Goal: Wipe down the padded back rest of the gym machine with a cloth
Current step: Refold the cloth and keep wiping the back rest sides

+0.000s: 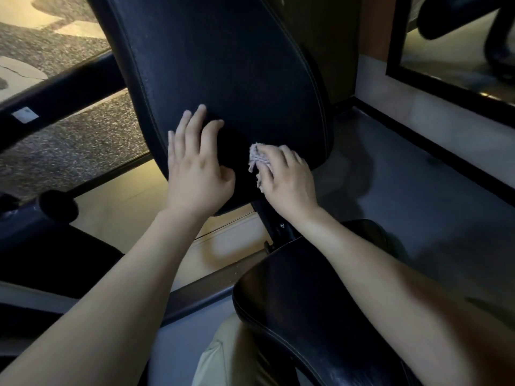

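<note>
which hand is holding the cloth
The right hand grips the bunched pale cloth against the lower back rest; the left hand rests flat on it with straight fingers, holding nothing.

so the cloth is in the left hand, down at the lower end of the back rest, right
No: the head view shows the cloth gripped by the right hand, not the left. The left hand rests flat on the back rest. The lower end is correct.

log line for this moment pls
phase: wipe | right hand: grips cloth against lower back rest | left hand: open, rests on back rest
</note>
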